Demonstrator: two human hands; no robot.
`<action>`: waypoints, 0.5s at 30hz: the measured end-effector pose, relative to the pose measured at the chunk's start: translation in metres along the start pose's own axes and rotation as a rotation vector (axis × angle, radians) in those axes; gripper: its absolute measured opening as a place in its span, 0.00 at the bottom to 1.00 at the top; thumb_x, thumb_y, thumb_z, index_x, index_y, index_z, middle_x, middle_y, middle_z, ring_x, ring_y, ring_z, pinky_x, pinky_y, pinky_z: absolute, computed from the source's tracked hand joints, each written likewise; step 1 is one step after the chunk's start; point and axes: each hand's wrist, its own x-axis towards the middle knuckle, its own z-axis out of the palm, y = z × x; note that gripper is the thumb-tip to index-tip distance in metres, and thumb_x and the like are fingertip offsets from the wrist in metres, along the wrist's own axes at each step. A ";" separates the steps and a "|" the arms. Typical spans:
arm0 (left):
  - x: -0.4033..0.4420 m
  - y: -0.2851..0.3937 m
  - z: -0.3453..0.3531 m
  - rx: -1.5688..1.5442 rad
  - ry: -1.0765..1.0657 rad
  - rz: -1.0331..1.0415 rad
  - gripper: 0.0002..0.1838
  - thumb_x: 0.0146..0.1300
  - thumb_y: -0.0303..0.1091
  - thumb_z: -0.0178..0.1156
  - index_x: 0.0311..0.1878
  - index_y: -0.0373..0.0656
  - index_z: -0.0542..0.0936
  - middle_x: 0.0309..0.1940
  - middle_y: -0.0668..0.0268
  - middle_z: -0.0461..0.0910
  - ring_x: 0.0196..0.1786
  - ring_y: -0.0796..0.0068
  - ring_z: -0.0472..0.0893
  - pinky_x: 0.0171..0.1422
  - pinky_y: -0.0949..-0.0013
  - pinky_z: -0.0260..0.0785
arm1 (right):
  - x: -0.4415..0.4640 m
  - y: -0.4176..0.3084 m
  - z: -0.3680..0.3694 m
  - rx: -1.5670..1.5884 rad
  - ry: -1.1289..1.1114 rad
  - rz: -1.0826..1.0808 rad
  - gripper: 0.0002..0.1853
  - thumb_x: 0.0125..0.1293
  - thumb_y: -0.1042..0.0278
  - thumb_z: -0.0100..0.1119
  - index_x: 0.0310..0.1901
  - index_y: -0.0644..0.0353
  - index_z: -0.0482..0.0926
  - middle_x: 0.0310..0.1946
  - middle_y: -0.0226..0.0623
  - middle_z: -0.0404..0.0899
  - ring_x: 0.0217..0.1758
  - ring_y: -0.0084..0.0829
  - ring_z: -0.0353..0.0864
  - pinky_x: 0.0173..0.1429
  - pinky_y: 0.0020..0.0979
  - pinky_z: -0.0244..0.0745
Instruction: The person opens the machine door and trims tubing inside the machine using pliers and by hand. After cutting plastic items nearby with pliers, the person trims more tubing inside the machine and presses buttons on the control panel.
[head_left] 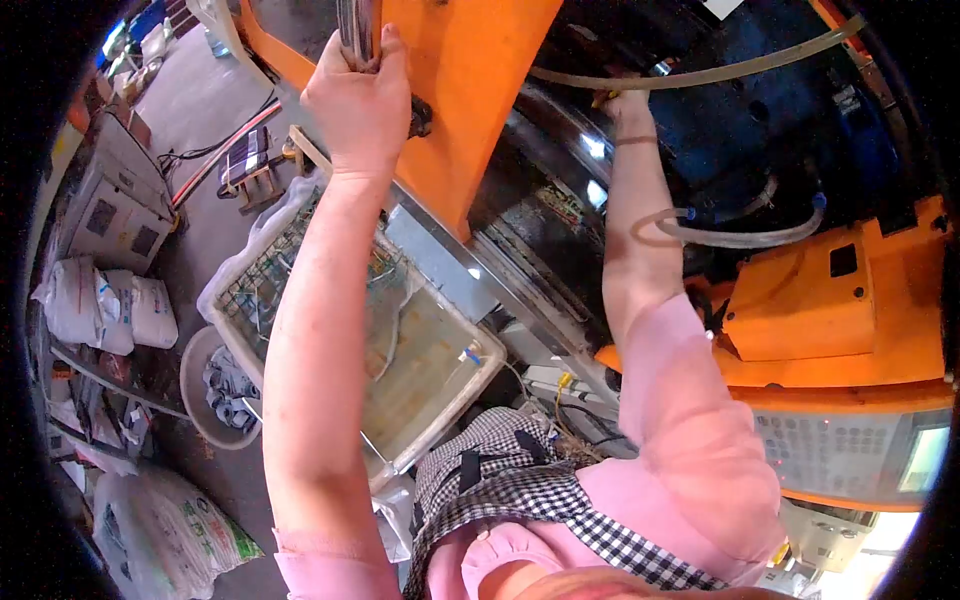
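Note:
At the top left of centre, my left hand [360, 105] is wrapped round a metal handle [358, 25] on the orange machine door [480, 70]. My right arm reaches deep into the dark machine interior [720, 130]. My right hand [628, 98] is beside a curved hose [740, 75], with its fingers mostly hidden; a small yellowish thing [601, 98] shows at the fingertips. A looped clear hose [745, 238] passes near my right forearm.
Below the door stands a white-rimmed tub [490, 355] of cloudy liquid with a wire basket. A round bucket [195, 385] of grey parts, white sacks [150, 310], a grey cabinet [120, 200] and a large bag [165, 530] are at left. A control panel [830, 440] is at right.

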 end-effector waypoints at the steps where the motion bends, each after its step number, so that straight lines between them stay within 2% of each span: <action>1: 0.000 0.000 -0.002 0.012 -0.016 0.001 0.15 0.53 0.39 0.60 0.21 0.39 0.70 0.12 0.61 0.70 0.17 0.61 0.71 0.26 0.65 0.64 | -0.009 0.003 -0.006 -0.044 -0.021 -0.004 0.16 0.64 0.60 0.44 0.48 0.62 0.66 0.43 0.42 0.70 0.39 0.42 0.71 0.38 0.50 0.69; 2: -0.001 -0.002 -0.003 0.028 -0.033 0.001 0.15 0.53 0.39 0.60 0.21 0.39 0.71 0.13 0.60 0.70 0.17 0.60 0.71 0.26 0.65 0.64 | -0.019 -0.001 -0.005 -0.079 -0.050 -0.002 0.16 0.64 0.60 0.43 0.49 0.61 0.66 0.44 0.42 0.70 0.39 0.42 0.71 0.38 0.50 0.69; 3: -0.001 -0.004 -0.003 0.030 -0.037 -0.002 0.15 0.53 0.39 0.60 0.21 0.39 0.71 0.13 0.60 0.70 0.17 0.60 0.71 0.26 0.65 0.64 | -0.030 -0.007 -0.006 -0.169 -0.068 0.016 0.19 0.64 0.56 0.45 0.50 0.61 0.66 0.44 0.42 0.70 0.43 0.43 0.71 0.40 0.55 0.68; 5: -0.001 -0.009 0.001 0.007 0.030 0.089 0.15 0.55 0.39 0.61 0.24 0.36 0.75 0.13 0.67 0.72 0.20 0.83 0.67 0.25 0.72 0.62 | -0.038 -0.015 0.002 -0.150 -0.079 0.057 0.19 0.63 0.56 0.46 0.49 0.60 0.66 0.44 0.42 0.70 0.43 0.44 0.70 0.40 0.57 0.67; 6: -0.002 -0.010 0.001 -0.002 0.015 0.087 0.15 0.55 0.39 0.61 0.24 0.36 0.75 0.13 0.67 0.72 0.20 0.83 0.67 0.25 0.72 0.62 | -0.042 -0.018 -0.001 -0.132 -0.094 0.091 0.19 0.62 0.55 0.46 0.49 0.59 0.67 0.43 0.42 0.70 0.43 0.44 0.70 0.40 0.59 0.66; 7: -0.001 -0.006 -0.002 0.013 -0.010 0.039 0.15 0.54 0.39 0.61 0.22 0.37 0.73 0.13 0.63 0.71 0.19 0.73 0.68 0.26 0.69 0.63 | -0.025 -0.012 -0.008 -0.158 -0.094 0.076 0.16 0.62 0.57 0.45 0.46 0.58 0.69 0.42 0.42 0.70 0.44 0.45 0.70 0.41 0.59 0.67; 8: 0.000 -0.007 -0.004 0.028 -0.040 -0.006 0.16 0.52 0.40 0.60 0.20 0.37 0.71 0.13 0.59 0.70 0.17 0.63 0.69 0.27 0.65 0.63 | -0.032 -0.015 -0.009 -0.248 -0.156 0.093 0.14 0.58 0.63 0.49 0.44 0.56 0.70 0.41 0.42 0.70 0.43 0.45 0.70 0.41 0.56 0.69; 9: 0.002 -0.020 -0.002 0.068 -0.061 -0.048 0.16 0.52 0.40 0.61 0.20 0.36 0.72 0.13 0.59 0.71 0.18 0.65 0.69 0.27 0.66 0.64 | 0.009 0.002 -0.032 -0.626 -0.410 -0.333 0.13 0.57 0.60 0.51 0.41 0.57 0.70 0.40 0.41 0.68 0.44 0.46 0.68 0.47 0.59 0.63; 11: 0.000 -0.017 -0.002 0.029 -0.077 -0.030 0.16 0.52 0.39 0.61 0.21 0.35 0.73 0.14 0.59 0.72 0.18 0.68 0.70 0.28 0.67 0.64 | 0.011 0.009 -0.047 -0.689 -0.402 -0.325 0.10 0.54 0.63 0.54 0.36 0.57 0.69 0.38 0.39 0.66 0.45 0.46 0.67 0.52 0.59 0.59; 12: 0.000 -0.014 -0.002 0.001 -0.053 -0.013 0.15 0.52 0.38 0.61 0.22 0.34 0.73 0.14 0.60 0.74 0.19 0.71 0.71 0.28 0.67 0.64 | -0.046 -0.012 -0.012 -0.348 -0.151 0.081 0.08 0.53 0.68 0.54 0.34 0.57 0.69 0.37 0.37 0.66 0.43 0.45 0.68 0.51 0.58 0.61; 13: 0.000 -0.011 -0.004 0.079 -0.053 0.001 0.14 0.53 0.36 0.61 0.23 0.33 0.75 0.15 0.64 0.75 0.21 0.76 0.71 0.27 0.69 0.63 | -0.083 -0.023 0.005 -0.334 -0.121 0.062 0.11 0.62 0.56 0.43 0.39 0.53 0.69 0.26 0.35 0.66 0.28 0.33 0.64 0.29 0.39 0.61; 15: 0.001 -0.007 -0.004 0.016 -0.066 0.001 0.13 0.54 0.35 0.61 0.24 0.33 0.75 0.15 0.65 0.75 0.21 0.77 0.72 0.26 0.70 0.63 | -0.057 -0.012 0.002 -0.324 -0.109 0.072 0.11 0.61 0.57 0.43 0.37 0.53 0.69 0.25 0.35 0.66 0.28 0.33 0.64 0.29 0.39 0.61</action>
